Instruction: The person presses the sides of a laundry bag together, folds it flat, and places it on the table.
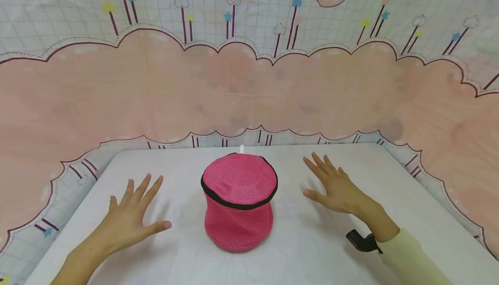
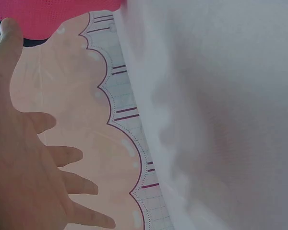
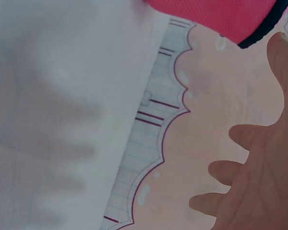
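Observation:
A pink mesh bag (image 1: 238,222) with a round top edged in black trim stands upright in the middle of the white table, its side sagging inward below the rim. To its left my left hand (image 1: 130,220) hovers over the table, fingers spread and apart from the bag. My right hand (image 1: 337,187) is held up on the other side, fingers likewise spread, holding nothing. Part of the pink mesh shows at the top of the left wrist view, beyond the left thumb (image 2: 12,43). In the right wrist view the bag's black trim (image 3: 266,26) appears near the right thumb.
The white table (image 1: 187,259) ends at a back edge against a printed cloth (image 1: 234,90) with clouds and candle shapes, which also hangs along both sides. A small white tab (image 1: 241,149) stands up behind the bag. A black strap (image 1: 362,241) sits at the right wrist.

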Motion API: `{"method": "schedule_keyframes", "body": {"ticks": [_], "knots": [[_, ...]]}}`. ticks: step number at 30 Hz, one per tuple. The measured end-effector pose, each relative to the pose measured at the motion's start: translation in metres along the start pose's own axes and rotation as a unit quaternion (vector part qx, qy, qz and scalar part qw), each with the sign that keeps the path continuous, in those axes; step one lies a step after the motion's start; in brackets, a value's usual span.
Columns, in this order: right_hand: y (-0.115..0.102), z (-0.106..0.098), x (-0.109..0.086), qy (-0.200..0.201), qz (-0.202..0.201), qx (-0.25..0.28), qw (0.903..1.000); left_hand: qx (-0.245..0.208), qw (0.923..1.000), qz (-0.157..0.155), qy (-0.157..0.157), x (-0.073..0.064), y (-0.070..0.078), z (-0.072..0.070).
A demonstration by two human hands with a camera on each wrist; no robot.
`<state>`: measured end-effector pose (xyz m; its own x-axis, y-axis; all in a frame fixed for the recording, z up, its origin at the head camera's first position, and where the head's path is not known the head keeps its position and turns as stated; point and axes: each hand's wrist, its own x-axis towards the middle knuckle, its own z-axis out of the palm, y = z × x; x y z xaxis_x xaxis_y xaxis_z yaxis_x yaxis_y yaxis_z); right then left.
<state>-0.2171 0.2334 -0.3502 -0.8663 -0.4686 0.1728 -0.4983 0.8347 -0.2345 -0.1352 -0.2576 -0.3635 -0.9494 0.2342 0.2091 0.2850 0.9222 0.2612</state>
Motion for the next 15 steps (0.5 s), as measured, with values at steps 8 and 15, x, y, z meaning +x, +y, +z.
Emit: {"method": "schedule_keyframes", "body": {"ticks": [8, 15], "knots": [[-0.0021, 0.003, 0.0021, 0.002, -0.004, -0.003, 1.0, 0.006, 1.0, -0.005, -0.006, 0.0011, -0.0007, -0.0003], [-0.0073, 0.0059, 0.007, -0.005, 0.007, 0.039, 0.9992, -0.034, 0.9992, -0.019, 0.0, 0.0075, 0.0026, -0.0035]]}}
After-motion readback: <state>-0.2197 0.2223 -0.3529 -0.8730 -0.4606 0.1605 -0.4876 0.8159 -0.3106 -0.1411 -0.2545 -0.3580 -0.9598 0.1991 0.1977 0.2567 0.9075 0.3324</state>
